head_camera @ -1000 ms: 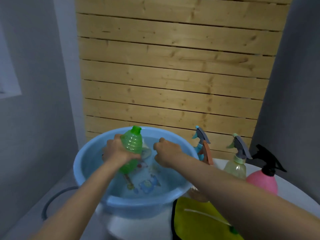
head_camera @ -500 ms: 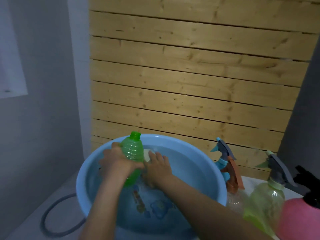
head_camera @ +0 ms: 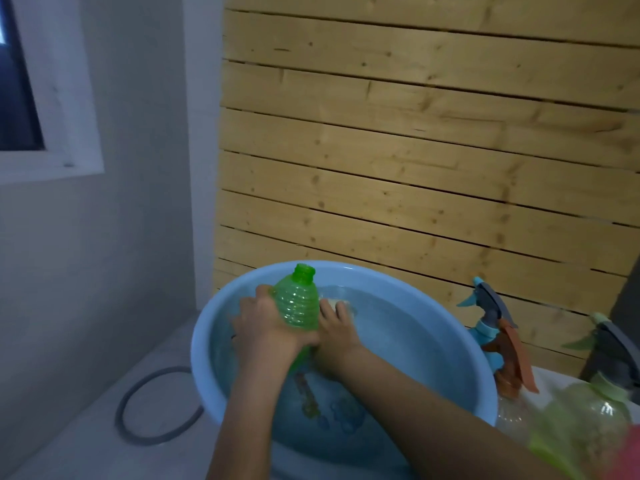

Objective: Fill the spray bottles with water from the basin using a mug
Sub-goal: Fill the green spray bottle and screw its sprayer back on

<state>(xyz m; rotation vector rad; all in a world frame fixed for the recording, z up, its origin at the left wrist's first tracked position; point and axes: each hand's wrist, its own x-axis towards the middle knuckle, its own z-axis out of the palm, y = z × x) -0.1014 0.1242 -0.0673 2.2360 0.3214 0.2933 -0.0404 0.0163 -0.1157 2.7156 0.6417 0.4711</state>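
- Left hand (head_camera: pixel 268 329): clamped round the middle of the green bottle (head_camera: pixel 299 303), fingers wrapped about its ribbed body.
- Green bottle: uncapped and tilted slightly, with the open neck towards the far rim. Its lower end sits inside the basin (head_camera: pixel 207 372), left of centre.
- Right hand (head_camera: pixel 334 329): touches the bottle's right side, with its fingers laid over the pale mug (head_camera: pixel 334 301) at the water (head_camera: pixel 398 336) surface. Whether they grip the mug cannot be told.
- Basin edges: the far rim lies near the wooden slat wall (head_camera: pixel 415 168). The right rim is just beside the orange-trigger spray bottle (head_camera: pixel 509 355).
- Pale green spray bottle (head_camera: pixel 588 420): stands further right, blurred.
- Open room: the right half of the water surface is free of hands. Left of the basin, the floor (head_camera: pixel 86 427) carries only a hose loop (head_camera: pixel 123 407).
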